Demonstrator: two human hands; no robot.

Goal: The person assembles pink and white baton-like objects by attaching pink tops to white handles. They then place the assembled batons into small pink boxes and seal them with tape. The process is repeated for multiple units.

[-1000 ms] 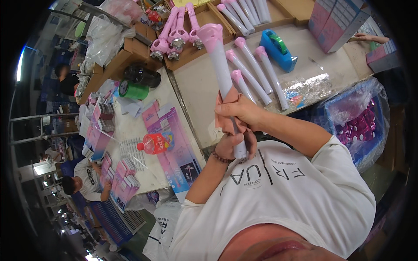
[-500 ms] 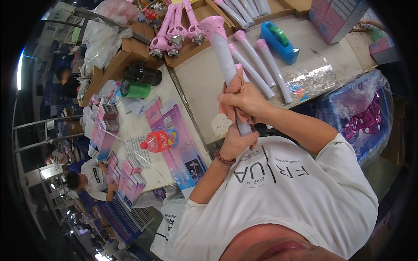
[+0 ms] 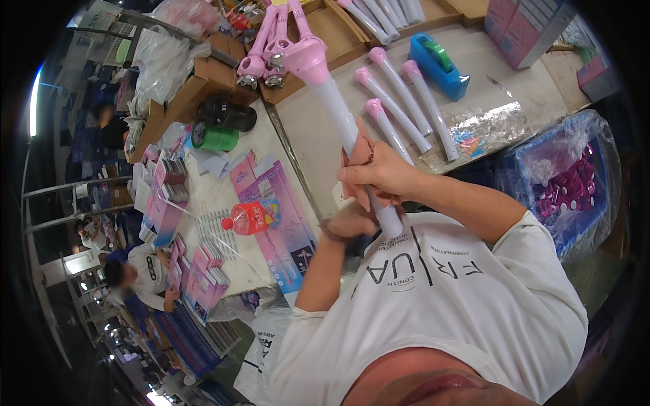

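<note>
A toy wand [image 3: 333, 101] with a long white tube and a flared pink head slants in front of my chest. My right hand [image 3: 389, 169] is closed around its tube, with a pinkish-orange cloth [image 3: 359, 145] wrapped between fingers and tube. The wand's lower end sticks out below this hand, near my shirt. My left hand [image 3: 352, 220], a beaded bracelet at its wrist, is beside that lower end, smeared by motion; whether it touches the tube cannot be made out. Several similar white tubes with pink ends [image 3: 399, 108] lie on the table beyond my right hand.
A blue tape dispenser [image 3: 439, 66] stands past the tubes. Pink wand parts [image 3: 277, 47] lie in a cardboard box at the back. A red-labelled bottle [image 3: 250, 218] lies on printed sheets at left. A plastic-lined blue bin [image 3: 562, 183] is at right. Another person [image 3: 142, 271] sits far left.
The wand's pink head has swung left and down, and its lower end now shows further out. My left hand has come off the lower tube and moved slightly left. The right hand keeps its grip.
</note>
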